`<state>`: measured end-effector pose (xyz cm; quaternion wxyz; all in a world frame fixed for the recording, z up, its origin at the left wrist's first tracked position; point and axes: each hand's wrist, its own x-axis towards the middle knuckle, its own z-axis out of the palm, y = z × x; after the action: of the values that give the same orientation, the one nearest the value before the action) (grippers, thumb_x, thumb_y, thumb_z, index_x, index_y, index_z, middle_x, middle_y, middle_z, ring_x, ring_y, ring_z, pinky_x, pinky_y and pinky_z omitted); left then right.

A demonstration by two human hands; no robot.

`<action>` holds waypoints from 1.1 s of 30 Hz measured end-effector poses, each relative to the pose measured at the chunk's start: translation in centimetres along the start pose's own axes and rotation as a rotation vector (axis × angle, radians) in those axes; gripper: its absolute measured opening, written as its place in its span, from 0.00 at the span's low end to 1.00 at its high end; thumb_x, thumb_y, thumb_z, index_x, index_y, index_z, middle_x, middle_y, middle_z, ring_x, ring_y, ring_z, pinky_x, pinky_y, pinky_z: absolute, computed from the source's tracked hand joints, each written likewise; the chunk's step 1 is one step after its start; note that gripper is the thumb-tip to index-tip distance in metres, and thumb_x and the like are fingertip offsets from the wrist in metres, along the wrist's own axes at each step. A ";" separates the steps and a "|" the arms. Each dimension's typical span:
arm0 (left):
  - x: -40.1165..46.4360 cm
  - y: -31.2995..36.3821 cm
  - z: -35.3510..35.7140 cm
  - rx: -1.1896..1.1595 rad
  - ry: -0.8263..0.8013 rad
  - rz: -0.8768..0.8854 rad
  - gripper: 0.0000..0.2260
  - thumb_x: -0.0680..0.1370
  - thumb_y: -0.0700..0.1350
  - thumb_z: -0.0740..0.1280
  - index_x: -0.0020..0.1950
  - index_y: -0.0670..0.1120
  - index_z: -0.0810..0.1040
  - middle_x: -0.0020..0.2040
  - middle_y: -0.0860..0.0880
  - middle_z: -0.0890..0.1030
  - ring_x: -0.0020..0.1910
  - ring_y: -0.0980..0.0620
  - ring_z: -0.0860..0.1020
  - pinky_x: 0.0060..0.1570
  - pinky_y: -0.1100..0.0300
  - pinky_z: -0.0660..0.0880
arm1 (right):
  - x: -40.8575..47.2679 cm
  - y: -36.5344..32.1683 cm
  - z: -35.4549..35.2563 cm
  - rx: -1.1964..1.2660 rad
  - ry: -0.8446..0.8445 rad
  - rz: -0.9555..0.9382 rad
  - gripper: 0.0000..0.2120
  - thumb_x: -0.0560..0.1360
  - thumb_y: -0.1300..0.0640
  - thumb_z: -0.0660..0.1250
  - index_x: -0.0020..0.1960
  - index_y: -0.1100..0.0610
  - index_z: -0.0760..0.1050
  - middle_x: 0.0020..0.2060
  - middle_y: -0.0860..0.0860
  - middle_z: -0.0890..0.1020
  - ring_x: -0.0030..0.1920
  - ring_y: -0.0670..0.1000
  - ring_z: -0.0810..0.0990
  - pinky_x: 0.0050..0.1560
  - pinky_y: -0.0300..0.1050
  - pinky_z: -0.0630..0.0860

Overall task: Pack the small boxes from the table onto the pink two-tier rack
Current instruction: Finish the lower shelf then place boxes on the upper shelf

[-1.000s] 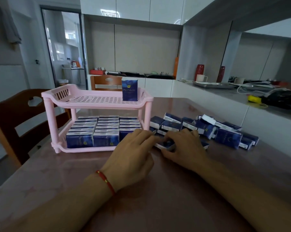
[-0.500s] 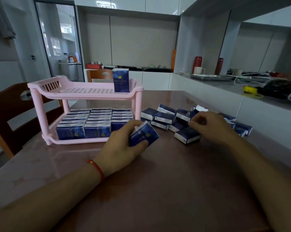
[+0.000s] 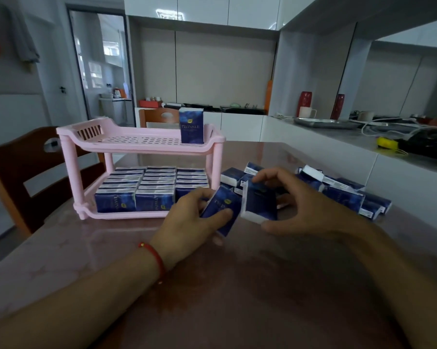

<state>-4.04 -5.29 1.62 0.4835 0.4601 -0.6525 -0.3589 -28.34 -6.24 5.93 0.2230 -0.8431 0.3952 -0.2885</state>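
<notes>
Pink plastic makes up the rack (image 3: 147, 147), which stands on the counter (image 3: 237, 285) at your left front. Its lower tier is packed with blue boxes in three rows (image 3: 149, 187), standing on edge. On the upper tier one box (image 3: 191, 125) stands upright near the right end — the rest of that tier is bare mesh.

Your left hand (image 3: 187, 222) holds a tilted box (image 3: 222, 210) just right of the rack's front corner; the thumb lies across its face and the fingers curl behind it. Your right hand (image 3: 300, 210) pinches a second box (image 3: 259, 204) between thumb below and fingers above, its broad face toward you. The two held boxes sit just beside each other, above the counter — whether they touch, you cannot tell.

Behind your hands a loose pile (image 3: 338, 192) of boxes lies on the counter, spreading to the right. A red cord (image 3: 157, 258) circles your left wrist. A wooden chair (image 3: 23, 172) stands left of the rack, and another chair (image 3: 159, 117) shows behind it.
</notes>
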 end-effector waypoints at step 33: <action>0.5 2.2 -5.9 0.236 0.328 0.627 0.26 0.70 0.48 0.62 0.68 0.46 0.73 0.62 0.48 0.78 0.61 0.51 0.76 0.58 0.48 0.75 | 8.2 -11.2 -3.3 -0.106 0.188 -0.145 0.16 0.66 0.40 0.72 0.52 0.42 0.79 0.44 0.40 0.83 0.47 0.41 0.82 0.49 0.42 0.82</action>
<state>1.00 -5.20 5.42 0.6118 0.3420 -0.7123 -0.0373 -20.24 -6.64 17.60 0.1185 -0.8493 0.3671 -0.3603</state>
